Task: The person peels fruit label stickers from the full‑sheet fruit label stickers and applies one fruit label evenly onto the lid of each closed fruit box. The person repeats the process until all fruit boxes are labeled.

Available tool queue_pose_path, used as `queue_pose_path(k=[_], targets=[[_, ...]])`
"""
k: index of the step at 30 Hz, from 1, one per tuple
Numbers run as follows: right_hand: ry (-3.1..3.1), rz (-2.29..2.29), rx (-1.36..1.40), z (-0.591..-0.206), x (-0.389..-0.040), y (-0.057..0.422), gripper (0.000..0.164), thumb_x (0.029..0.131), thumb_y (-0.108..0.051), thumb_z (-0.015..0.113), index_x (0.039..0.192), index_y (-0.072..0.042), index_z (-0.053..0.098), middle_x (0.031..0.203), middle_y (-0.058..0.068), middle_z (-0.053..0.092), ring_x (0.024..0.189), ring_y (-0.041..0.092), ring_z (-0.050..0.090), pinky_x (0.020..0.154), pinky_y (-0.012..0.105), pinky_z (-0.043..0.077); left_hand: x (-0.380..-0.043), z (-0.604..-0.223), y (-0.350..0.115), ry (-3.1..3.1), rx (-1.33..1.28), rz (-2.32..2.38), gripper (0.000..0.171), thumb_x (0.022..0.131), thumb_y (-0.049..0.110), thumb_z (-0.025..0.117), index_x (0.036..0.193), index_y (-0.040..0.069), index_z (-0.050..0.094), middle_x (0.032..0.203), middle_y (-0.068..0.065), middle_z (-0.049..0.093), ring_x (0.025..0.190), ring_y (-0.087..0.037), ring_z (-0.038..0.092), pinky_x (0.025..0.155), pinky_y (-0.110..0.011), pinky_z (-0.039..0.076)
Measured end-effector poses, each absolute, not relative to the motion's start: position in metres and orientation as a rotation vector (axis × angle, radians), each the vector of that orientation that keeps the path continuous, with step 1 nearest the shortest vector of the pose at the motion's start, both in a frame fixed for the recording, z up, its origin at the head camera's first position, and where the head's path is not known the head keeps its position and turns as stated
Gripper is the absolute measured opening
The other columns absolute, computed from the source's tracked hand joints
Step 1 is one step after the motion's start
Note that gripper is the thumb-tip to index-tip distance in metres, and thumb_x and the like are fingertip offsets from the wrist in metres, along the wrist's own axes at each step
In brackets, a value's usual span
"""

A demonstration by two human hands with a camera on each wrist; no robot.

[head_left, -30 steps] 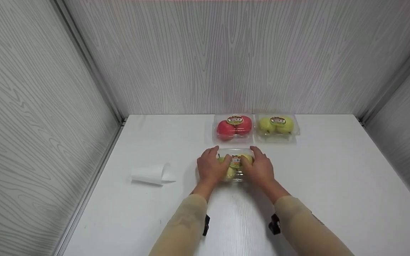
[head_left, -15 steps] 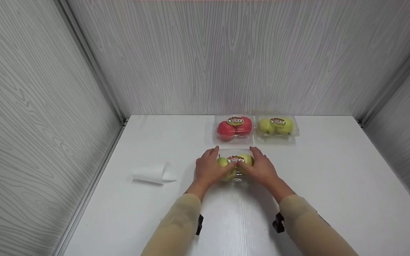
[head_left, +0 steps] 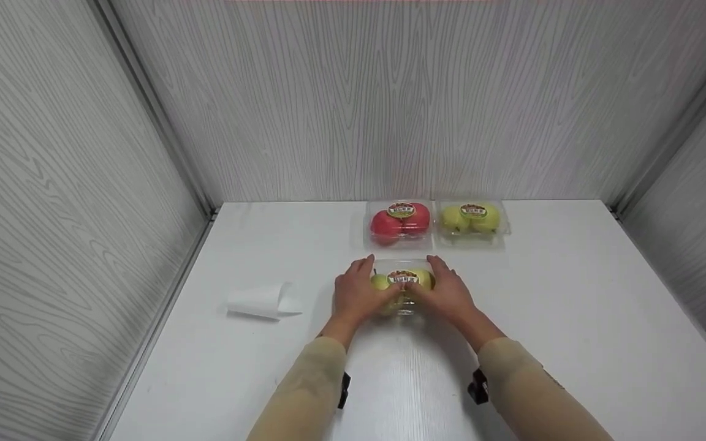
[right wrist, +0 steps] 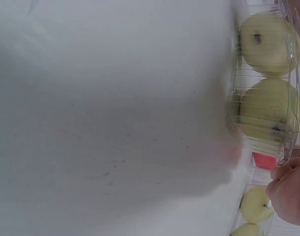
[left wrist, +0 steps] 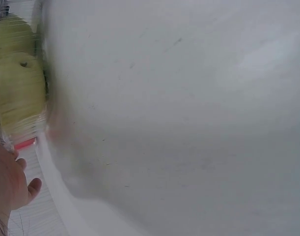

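A clear plastic fruit box (head_left: 402,278) with an oval label on its lid stands on the white table between my hands. Yellow-green pears (left wrist: 19,88) show through its wall in the left wrist view. My left hand (head_left: 358,295) grips the box's left side, its thumb across the lid. On the opposite side my right hand (head_left: 451,295) holds it likewise, and the two thumbs nearly meet at the label. In the right wrist view the curled fingers (right wrist: 287,184) of my right hand lie against the box's corner. The thumbs cover part of the lid's front.
Behind it, a clear box of red apples (head_left: 399,223) and another box of yellow-green fruit (head_left: 472,219) stand side by side near the back wall. A curled sheet of white paper (head_left: 258,300) lies to the left. Grey wood-grain panels (head_left: 328,98) enclose the table.
My thumbs have swung inward and toward me across the lid, uncovering more of the label. The box has stayed in place; the head view has shifted slightly.
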State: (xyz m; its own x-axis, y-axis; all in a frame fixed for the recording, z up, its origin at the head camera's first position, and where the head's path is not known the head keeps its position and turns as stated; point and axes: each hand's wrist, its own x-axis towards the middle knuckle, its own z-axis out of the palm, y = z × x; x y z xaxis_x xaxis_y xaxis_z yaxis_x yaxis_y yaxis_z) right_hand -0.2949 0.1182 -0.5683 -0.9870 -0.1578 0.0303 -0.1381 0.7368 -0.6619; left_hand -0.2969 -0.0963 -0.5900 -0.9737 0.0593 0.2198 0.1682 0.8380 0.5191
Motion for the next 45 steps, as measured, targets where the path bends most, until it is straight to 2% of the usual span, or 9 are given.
queue_pose_path(k=[17, 26, 33, 36, 39, 42, 45], targets=[[2.902, -1.102, -0.252, -0.57, -0.294, 0.118, 0.095, 0.094, -0.053, 0.072, 0.161, 0.003, 0.035, 0.164, 0.027, 0.038, 0.15, 0.048, 0.039, 0.126, 0.057, 0.024, -0.294, -0.591, -0.096, -2.788, -0.168, -0.844, 0.097, 0.083, 0.07, 0.075, 0.153, 0.007, 0.055, 0.145, -0.015, 0.062, 0.131, -0.033, 0.061, 0.108, -0.056, 0.046], [2.922, -1.096, -0.255, -0.572, -0.295, 0.119, 0.088, 0.095, -0.045, 0.071, 0.16, 0.003, 0.037, 0.162, 0.027, 0.043, 0.148, 0.048, 0.042, 0.124, 0.059, 0.027, -0.292, -0.589, -0.096, -2.773, -0.162, -0.844, 0.092, 0.083, 0.064, 0.076, 0.152, 0.006, 0.057, 0.144, -0.015, 0.063, 0.128, -0.033, 0.063, 0.107, -0.054, 0.048], [2.928, -1.103, -0.247, -0.573, -0.297, 0.12, 0.072, 0.099, -0.033, 0.061, 0.159, 0.001, 0.04, 0.159, 0.027, 0.046, 0.143, 0.051, 0.046, 0.121, 0.062, 0.032, -0.293, -0.59, -0.094, -2.778, -0.135, -0.818, 0.076, 0.091, 0.054, 0.07, 0.15, 0.007, 0.059, 0.144, -0.016, 0.064, 0.131, -0.032, 0.062, 0.108, -0.053, 0.047], [2.925, -1.087, -0.249, -0.571, -0.298, 0.122, 0.067, 0.102, -0.032, 0.056, 0.159, 0.001, 0.041, 0.161, 0.027, 0.044, 0.147, 0.049, 0.042, 0.123, 0.062, 0.028, -0.294, -0.589, -0.094, -2.805, -0.138, -0.777, 0.073, 0.097, 0.057, 0.062, 0.151, 0.007, 0.058, 0.146, -0.015, 0.063, 0.136, -0.031, 0.058, 0.11, -0.052, 0.045], [2.934, -1.065, -0.285, -0.569, -0.298, 0.126, 0.069, 0.105, -0.037, 0.056, 0.16, 0.002, 0.039, 0.163, 0.028, 0.041, 0.152, 0.048, 0.035, 0.125, 0.061, 0.022, -0.293, -0.583, -0.095, -2.849, -0.151, -0.721, 0.082, 0.098, 0.066, 0.055, 0.155, 0.007, 0.054, 0.152, -0.016, 0.057, 0.146, -0.033, 0.048, 0.115, -0.053, 0.039], [2.948, -1.013, -0.332, -0.567, -0.295, 0.132, 0.08, 0.104, -0.046, 0.059, 0.163, 0.003, 0.034, 0.167, 0.026, 0.033, 0.157, 0.046, 0.026, 0.127, 0.059, 0.016, -0.289, -0.576, -0.099, -2.876, -0.19, -0.65, 0.093, 0.095, 0.075, 0.052, 0.159, 0.007, 0.048, 0.159, -0.018, 0.05, 0.152, -0.036, 0.039, 0.119, -0.056, 0.034], [3.003, -0.907, -0.403, -0.566, -0.289, 0.14, 0.089, 0.102, -0.054, 0.062, 0.164, 0.002, 0.031, 0.169, 0.024, 0.03, 0.158, 0.044, 0.024, 0.128, 0.058, 0.015, -0.283, -0.568, -0.103, -2.869, -0.277, -0.508, 0.101, 0.092, 0.081, 0.052, 0.16, 0.006, 0.046, 0.16, -0.018, 0.049, 0.153, -0.036, 0.038, 0.119, -0.058, 0.034]])
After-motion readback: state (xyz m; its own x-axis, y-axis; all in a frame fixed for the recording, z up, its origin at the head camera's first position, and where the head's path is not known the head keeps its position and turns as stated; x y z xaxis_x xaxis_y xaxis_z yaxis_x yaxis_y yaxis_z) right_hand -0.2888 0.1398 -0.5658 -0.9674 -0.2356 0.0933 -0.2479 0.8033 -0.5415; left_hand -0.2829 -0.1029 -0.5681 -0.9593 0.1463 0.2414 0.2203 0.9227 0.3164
